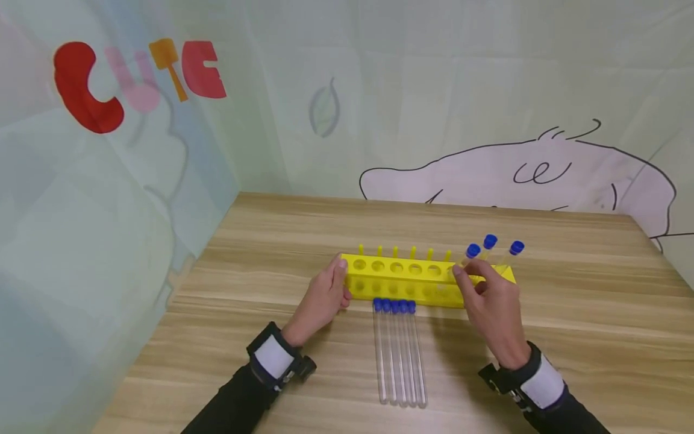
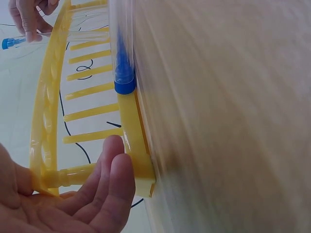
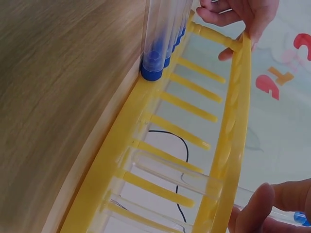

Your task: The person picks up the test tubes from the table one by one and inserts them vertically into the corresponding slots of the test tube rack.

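Observation:
A yellow test tube rack stands on the table. My left hand grips its left end, thumb at the top bar and fingers around the end post. Toward the other end, my right hand pinches a clear test tube between thumb and fingertips, just under its blue cap. The tube's lower part passes through the rack's top bar, as the right wrist view shows. Two more capped tubes, with blue caps showing past the right hand, stand in the rack's right end.
Several blue-capped test tubes lie side by side on the wooden table, caps against the rack's front. A row of yellow pegs rises along the rack's back. Behind the table hangs a printed cloth.

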Action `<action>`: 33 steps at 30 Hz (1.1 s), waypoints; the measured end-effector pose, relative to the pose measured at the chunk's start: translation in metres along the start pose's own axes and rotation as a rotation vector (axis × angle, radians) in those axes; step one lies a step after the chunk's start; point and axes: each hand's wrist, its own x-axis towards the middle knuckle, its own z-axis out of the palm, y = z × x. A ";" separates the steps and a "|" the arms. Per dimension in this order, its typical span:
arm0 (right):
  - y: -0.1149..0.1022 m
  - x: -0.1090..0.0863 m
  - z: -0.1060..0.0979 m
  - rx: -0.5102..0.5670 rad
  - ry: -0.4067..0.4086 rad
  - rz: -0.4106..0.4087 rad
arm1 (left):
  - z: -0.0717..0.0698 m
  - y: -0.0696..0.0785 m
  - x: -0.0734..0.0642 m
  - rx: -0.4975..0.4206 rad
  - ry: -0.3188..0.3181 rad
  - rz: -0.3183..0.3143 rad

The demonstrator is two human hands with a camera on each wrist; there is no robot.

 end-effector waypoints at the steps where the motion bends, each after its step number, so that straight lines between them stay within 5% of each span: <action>1: 0.000 0.000 0.000 -0.003 -0.001 0.002 | 0.000 0.000 0.000 -0.002 -0.001 0.005; 33: 0.004 0.002 0.003 -0.016 -0.005 -0.022 | 0.000 0.000 0.001 0.002 -0.004 -0.015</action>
